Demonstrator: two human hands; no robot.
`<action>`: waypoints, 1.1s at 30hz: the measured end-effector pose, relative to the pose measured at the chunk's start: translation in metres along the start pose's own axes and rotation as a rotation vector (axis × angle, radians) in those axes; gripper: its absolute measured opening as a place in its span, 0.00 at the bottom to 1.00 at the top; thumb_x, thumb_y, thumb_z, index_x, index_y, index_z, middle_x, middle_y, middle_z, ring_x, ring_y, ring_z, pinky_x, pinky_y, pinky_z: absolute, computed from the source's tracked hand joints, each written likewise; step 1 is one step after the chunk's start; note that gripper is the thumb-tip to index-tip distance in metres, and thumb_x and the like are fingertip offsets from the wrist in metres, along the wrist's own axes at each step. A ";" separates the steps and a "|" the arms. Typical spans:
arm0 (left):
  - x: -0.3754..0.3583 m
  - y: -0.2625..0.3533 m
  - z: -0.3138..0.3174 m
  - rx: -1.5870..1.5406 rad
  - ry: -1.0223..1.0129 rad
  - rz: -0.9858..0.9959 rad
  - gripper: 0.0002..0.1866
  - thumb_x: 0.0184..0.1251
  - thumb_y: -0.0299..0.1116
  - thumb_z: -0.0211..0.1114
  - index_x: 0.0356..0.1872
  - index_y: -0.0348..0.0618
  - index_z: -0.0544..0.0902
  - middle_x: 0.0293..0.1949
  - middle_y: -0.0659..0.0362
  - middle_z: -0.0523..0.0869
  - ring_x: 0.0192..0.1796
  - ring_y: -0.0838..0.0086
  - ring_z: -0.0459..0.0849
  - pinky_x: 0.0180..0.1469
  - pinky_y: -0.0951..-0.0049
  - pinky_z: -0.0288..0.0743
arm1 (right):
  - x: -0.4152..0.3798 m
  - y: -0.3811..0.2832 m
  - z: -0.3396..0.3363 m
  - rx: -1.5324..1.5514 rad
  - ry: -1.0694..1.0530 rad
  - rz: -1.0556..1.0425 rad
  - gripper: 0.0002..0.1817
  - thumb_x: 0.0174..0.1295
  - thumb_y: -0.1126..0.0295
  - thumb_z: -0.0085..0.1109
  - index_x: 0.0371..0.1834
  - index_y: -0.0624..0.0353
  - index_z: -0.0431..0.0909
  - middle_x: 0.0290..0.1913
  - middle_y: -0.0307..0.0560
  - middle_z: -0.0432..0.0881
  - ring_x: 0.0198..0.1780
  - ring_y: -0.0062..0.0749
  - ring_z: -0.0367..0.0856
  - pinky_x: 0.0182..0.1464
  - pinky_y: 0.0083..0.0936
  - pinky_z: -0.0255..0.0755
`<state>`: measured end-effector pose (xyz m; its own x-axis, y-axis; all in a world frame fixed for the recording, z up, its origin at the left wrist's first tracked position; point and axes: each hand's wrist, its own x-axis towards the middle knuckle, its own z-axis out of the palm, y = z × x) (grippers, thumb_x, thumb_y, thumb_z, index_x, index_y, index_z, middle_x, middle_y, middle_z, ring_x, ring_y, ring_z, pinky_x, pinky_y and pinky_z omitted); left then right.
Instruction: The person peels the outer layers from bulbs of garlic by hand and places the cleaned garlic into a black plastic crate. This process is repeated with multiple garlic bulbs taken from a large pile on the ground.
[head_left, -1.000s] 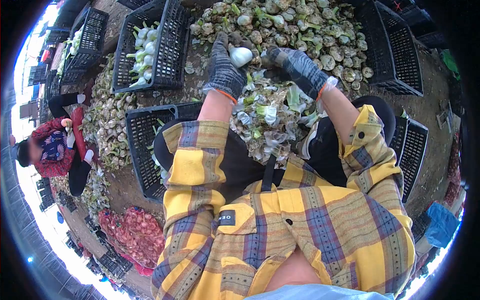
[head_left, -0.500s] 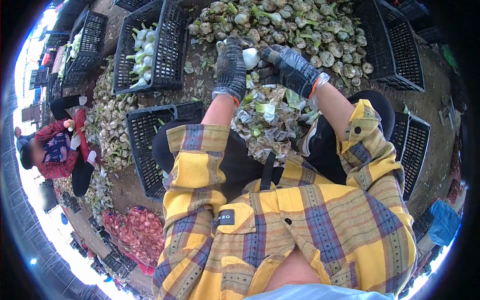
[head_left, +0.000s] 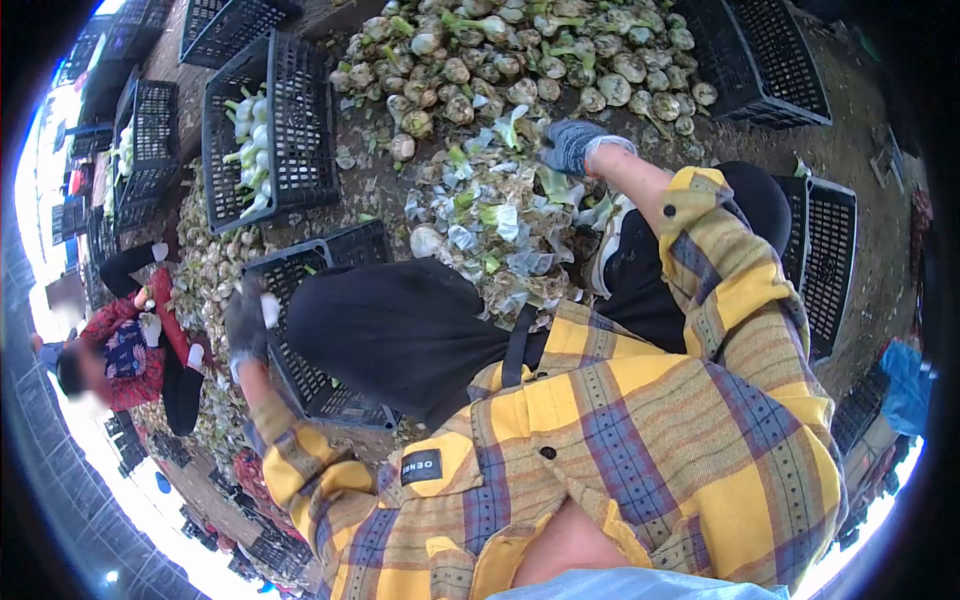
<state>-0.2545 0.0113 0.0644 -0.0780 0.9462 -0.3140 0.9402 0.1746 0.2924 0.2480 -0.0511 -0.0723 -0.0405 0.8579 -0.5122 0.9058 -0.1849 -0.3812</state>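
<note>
My left hand (head_left: 247,325), in a dark grey knit glove, is at the outer side of a black plastic crate (head_left: 318,247) beside my knee. A white peeled garlic bulb (head_left: 270,310) shows at its fingers, over the crate; the hand is closed on it, though slightly blurred. Above a pile of papery husks and cut leaves (head_left: 500,225), my right hand (head_left: 573,147) wears a grey glove too. Its fingers are curled, and what they hold, if anything, is hidden. Just beyond lies a heap of unpeeled garlic bulbs (head_left: 600,65) with short green stalks.
Another black crate (head_left: 305,130) at the upper left holds white bulbs with stems. Black crates (head_left: 770,70) stand at upper right and beside my right leg (head_left: 830,270). On the left sits another person (head_left: 125,345) near more garlic (head_left: 215,265).
My hands have parted. The left one has carried the white bulb from the husk pile down to the crate at my left; the right has stayed near the husks. The view has shifted slightly.
</note>
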 end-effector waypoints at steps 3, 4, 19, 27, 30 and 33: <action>-0.019 -0.011 0.007 -0.140 0.200 -0.099 0.28 0.62 0.46 0.55 0.55 0.34 0.68 0.46 0.52 0.77 0.49 0.70 0.75 0.52 0.75 0.65 | 0.024 0.038 0.009 -0.053 0.031 0.166 0.25 0.53 0.54 0.49 0.48 0.60 0.72 0.49 0.58 0.74 0.50 0.49 0.73 0.54 0.34 0.65; -0.019 0.003 0.004 -0.241 0.232 -0.020 0.25 0.64 0.43 0.53 0.55 0.34 0.67 0.51 0.51 0.73 0.53 0.67 0.72 0.55 0.72 0.64 | 0.027 0.049 0.015 -0.039 0.080 0.196 0.23 0.53 0.57 0.48 0.49 0.59 0.70 0.54 0.56 0.70 0.56 0.48 0.68 0.56 0.36 0.63; -0.005 0.255 0.111 -1.086 -0.596 0.111 0.24 0.63 0.44 0.54 0.54 0.38 0.69 0.49 0.54 0.77 0.51 0.66 0.75 0.52 0.65 0.69 | 0.123 0.143 0.094 -0.479 0.391 0.163 0.18 0.57 0.62 0.44 0.50 0.51 0.73 0.65 0.47 0.57 0.64 0.43 0.56 0.59 0.42 0.54; -0.005 0.255 0.108 -1.140 -0.580 0.004 0.23 0.63 0.42 0.55 0.54 0.38 0.69 0.49 0.55 0.76 0.51 0.67 0.74 0.53 0.65 0.68 | 0.123 0.132 0.062 -0.312 0.383 0.319 0.16 0.54 0.62 0.49 0.45 0.50 0.75 0.56 0.51 0.68 0.58 0.45 0.66 0.54 0.41 0.63; -0.012 0.257 0.112 -1.186 -0.526 0.056 0.19 0.64 0.37 0.55 0.52 0.37 0.72 0.48 0.57 0.77 0.49 0.76 0.75 0.52 0.77 0.68 | 0.113 0.095 0.023 -0.079 0.325 0.321 0.22 0.52 0.55 0.51 0.50 0.50 0.73 0.52 0.55 0.72 0.54 0.47 0.70 0.55 0.35 0.63; -0.008 0.264 0.123 -1.096 -0.498 0.179 0.18 0.64 0.35 0.55 0.52 0.36 0.71 0.48 0.56 0.77 0.50 0.76 0.75 0.53 0.79 0.67 | 0.121 0.072 0.006 0.217 0.247 0.215 0.29 0.50 0.47 0.51 0.54 0.51 0.71 0.52 0.58 0.72 0.50 0.46 0.74 0.55 0.30 0.65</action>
<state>0.0355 0.0161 0.0332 0.3861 0.8144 -0.4332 0.1279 0.4178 0.8995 0.3064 0.0370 -0.1665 0.2672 0.8733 -0.4074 0.7713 -0.4472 -0.4528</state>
